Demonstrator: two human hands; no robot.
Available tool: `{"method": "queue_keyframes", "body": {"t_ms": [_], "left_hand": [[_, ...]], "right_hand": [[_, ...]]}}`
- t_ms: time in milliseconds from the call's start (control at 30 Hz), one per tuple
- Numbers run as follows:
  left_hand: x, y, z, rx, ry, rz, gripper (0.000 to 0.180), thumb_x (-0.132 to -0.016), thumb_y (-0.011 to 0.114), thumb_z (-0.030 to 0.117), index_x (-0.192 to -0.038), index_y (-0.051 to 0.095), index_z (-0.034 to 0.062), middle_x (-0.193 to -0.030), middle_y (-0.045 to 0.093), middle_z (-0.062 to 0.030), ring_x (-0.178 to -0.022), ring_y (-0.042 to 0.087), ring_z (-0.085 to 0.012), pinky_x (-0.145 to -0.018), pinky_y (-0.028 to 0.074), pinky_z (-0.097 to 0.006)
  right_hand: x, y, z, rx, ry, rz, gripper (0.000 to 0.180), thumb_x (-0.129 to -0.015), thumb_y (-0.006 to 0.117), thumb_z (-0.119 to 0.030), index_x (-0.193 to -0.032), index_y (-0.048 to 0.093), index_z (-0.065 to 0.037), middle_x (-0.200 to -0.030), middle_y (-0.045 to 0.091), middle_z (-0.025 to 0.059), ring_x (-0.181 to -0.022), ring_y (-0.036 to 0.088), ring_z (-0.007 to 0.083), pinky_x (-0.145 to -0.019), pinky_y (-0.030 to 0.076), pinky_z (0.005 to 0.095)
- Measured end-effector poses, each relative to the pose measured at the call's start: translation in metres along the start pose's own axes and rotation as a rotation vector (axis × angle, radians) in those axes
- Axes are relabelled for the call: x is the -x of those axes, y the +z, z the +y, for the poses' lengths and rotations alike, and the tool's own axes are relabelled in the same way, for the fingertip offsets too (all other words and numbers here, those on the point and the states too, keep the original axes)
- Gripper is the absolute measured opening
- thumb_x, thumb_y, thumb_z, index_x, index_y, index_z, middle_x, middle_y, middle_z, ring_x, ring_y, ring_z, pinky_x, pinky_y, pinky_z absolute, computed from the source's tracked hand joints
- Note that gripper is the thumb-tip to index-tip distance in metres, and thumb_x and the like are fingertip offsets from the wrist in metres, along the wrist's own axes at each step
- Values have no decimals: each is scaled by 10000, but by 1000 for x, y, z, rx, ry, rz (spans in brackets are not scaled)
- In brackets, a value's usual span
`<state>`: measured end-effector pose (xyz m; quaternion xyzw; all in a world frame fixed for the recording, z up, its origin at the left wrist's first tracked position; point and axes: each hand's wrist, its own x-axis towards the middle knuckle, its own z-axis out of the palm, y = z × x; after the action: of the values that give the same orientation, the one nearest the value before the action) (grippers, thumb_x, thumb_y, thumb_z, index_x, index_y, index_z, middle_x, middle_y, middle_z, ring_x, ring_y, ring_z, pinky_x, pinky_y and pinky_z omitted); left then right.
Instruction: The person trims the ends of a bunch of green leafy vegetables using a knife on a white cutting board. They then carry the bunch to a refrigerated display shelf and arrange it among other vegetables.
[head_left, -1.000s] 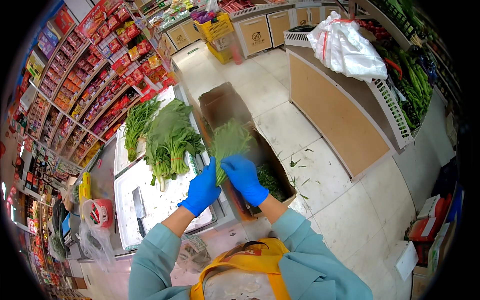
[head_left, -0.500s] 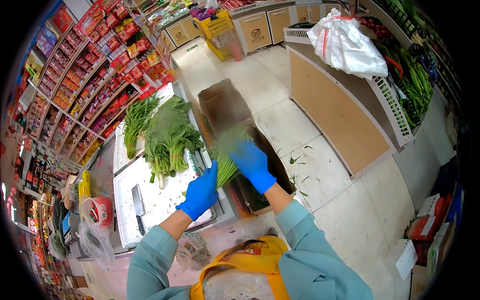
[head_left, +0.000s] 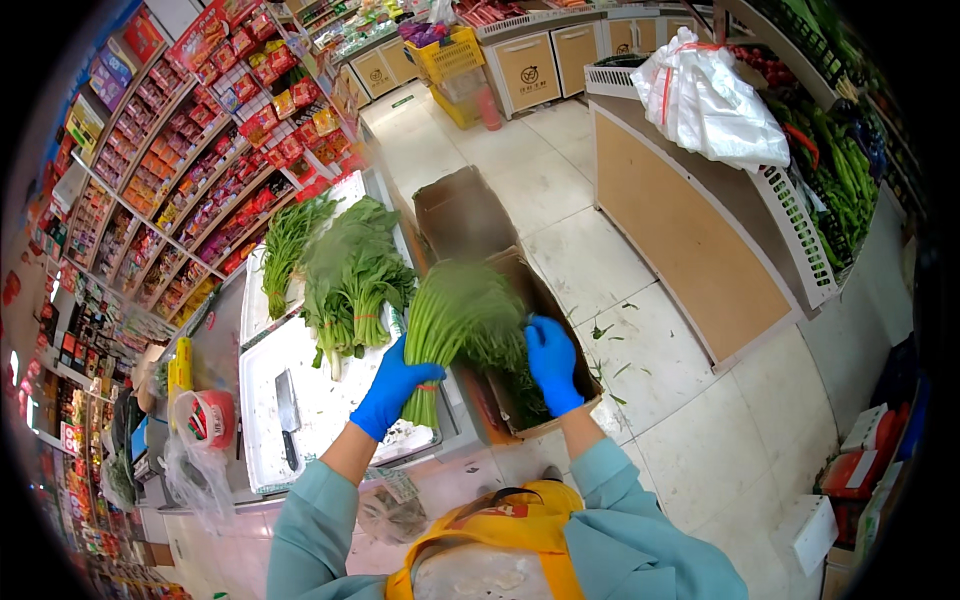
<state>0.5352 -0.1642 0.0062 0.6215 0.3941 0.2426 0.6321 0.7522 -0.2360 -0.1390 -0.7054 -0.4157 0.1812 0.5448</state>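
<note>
Left hand in a blue glove has its fingers wrapped around the lower stalks of a bunch of long greens, right about where a red band circles them. Cut ends poke out below the grip, and the leafy tops fan up and off to the right, kinda blurry. Right hand, same blue glove, is right of that grip by the drooping tips, fingers curled; honestly can't tell if it's pinching any leaves.

Under the tops and right hand there's an open cardboard box, with more greens down inside. Just left of the grip is a white tray with a knife lying on it, black handle toward the person. Beyond the grip, up and left, sit some banded leafy bunches. Way off right, white plastic bags are piled on a counter.
</note>
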Motion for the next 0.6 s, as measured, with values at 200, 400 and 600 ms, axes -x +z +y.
{"method": "queue_keyframes", "body": {"t_ms": [200,400,600], "left_hand": [[4,32,-35,517,-136,80,390,-788,570,85,-1162,497,-1,-977,622,-125,-825,628,-222,-710,536,-342],[45,87,-32,738,-170,-17,511,-817,556,192,-1267,417,-5,-1122,561,-163,-921,611,-261,-745,536,-362],[25,86,-91,494,-308,88,480,-821,608,216,-1228,433,30,-1039,572,-133,-825,612,-231,-693,538,-349]], "right_hand": [[8,31,-22,-1286,621,-840,686,-896,392,-560,-1305,370,-10,-1185,536,169,-1076,530,310,-928,424,417],[-28,29,-42,-1366,459,-500,502,-879,557,-353,-1230,473,-4,-1142,563,131,-1029,543,248,-881,438,377],[-27,-16,-83,-427,52,-572,481,-871,575,-337,-1145,535,57,-1082,596,145,-966,552,209,-884,420,325]]}}
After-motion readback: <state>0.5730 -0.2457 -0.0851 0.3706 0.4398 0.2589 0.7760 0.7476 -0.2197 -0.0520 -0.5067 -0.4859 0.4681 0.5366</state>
